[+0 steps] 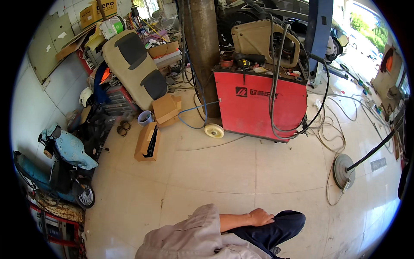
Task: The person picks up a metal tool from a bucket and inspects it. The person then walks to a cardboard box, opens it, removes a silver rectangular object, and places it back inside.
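Trouser cloth (pixel 286 224), navy and drawn over a bent knee, lies at the lower edge of the view, right of centre. The person's left hand (pixel 261 217) is on it, back upward and fingers curled; whether they pinch the fabric or only rest there cannot be told. The bare forearm (pixel 235 220) reaches it from the left, out of a greyish-beige sleeve (pixel 185 231).

Beyond the knee spreads a pale tiled floor (pixel 207 172). On it, farther off and to the left, an open cardboard box (pixel 141 149) holds a long black object (pixel 152 143). Just behind it sits a second cardboard box (pixel 164 108) with raised flaps; its inside is hidden. Beside both boxes stands a pale lilac bucket (pixel 144 122) with something greyish in it, too small to make out. Two dark rings (pixel 123 128) lie left of the bucket.

A beige seat panel (pixel 129 69) with dark pads leans behind the boxes. To the right stands a red machine (pixel 258 108), its top bearing a reddish-brown pot (pixel 226 63) and various small things, with black cables looped over its side. A light-blue scooter (pixel 71 149) is at far left; a round grey base (pixel 343 168) with a slanting black pole is at right.
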The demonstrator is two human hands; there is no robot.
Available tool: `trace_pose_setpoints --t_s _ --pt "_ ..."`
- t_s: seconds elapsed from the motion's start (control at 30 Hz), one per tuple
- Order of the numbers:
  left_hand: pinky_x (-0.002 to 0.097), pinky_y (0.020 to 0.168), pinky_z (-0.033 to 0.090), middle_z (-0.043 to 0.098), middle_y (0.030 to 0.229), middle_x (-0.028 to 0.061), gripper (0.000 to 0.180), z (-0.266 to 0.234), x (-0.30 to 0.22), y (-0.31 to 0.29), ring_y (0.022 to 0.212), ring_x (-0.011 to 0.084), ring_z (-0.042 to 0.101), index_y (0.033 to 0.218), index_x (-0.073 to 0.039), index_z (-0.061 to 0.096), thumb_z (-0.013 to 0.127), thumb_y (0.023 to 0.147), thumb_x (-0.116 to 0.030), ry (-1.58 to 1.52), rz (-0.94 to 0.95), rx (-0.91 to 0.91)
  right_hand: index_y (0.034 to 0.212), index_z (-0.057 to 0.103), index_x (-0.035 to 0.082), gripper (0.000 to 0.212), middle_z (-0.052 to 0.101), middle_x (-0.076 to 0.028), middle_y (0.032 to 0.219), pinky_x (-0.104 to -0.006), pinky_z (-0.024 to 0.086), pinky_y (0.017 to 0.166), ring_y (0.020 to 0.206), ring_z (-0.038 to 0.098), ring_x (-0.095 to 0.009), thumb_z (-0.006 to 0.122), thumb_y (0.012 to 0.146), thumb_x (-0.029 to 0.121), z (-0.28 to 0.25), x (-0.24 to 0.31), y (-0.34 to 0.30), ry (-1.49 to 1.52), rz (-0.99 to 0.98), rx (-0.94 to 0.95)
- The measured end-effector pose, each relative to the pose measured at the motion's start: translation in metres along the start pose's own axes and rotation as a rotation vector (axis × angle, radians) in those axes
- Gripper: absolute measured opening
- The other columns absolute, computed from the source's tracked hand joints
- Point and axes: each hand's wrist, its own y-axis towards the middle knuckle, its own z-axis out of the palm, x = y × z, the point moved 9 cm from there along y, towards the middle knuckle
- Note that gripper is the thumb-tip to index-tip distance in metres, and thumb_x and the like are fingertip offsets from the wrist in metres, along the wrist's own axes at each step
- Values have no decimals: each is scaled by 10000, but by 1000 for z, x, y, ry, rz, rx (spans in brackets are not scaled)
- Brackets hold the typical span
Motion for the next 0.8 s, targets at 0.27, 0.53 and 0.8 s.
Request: trace_pose_setpoints --t_s 0.27,0.53,0.8 --pt "527 636 551 686 760 182 269 -10 61 -33 735 379 704 1097 -66 620 503 951 -259 213 10 -55 1155 715 75 395 691 -178 1113 -464 526 914 1029 646 -361 583 988 408 1 -2 -3 -45 -116 -82" --pt "513 670 553 684 763 190 282 -43 -13 -16 714 392 689 1156 -43 625 518 942 -193 91 167 39 1124 742 122 377 710 -150 1112 -468 529 897 1037 648 -350 587 973 431 -14 0 -12 -19 10 -66" --pt "387 911 511 569 1272 100 347 -72 -120 64 1139 267 568 1196 -42 597 636 867 -143 -7 415 -376 1170 728 118 375 707 -148 1143 -460 535 896 1054 658 -347 600 978 413 -18 -14 -20 62 78 -38"
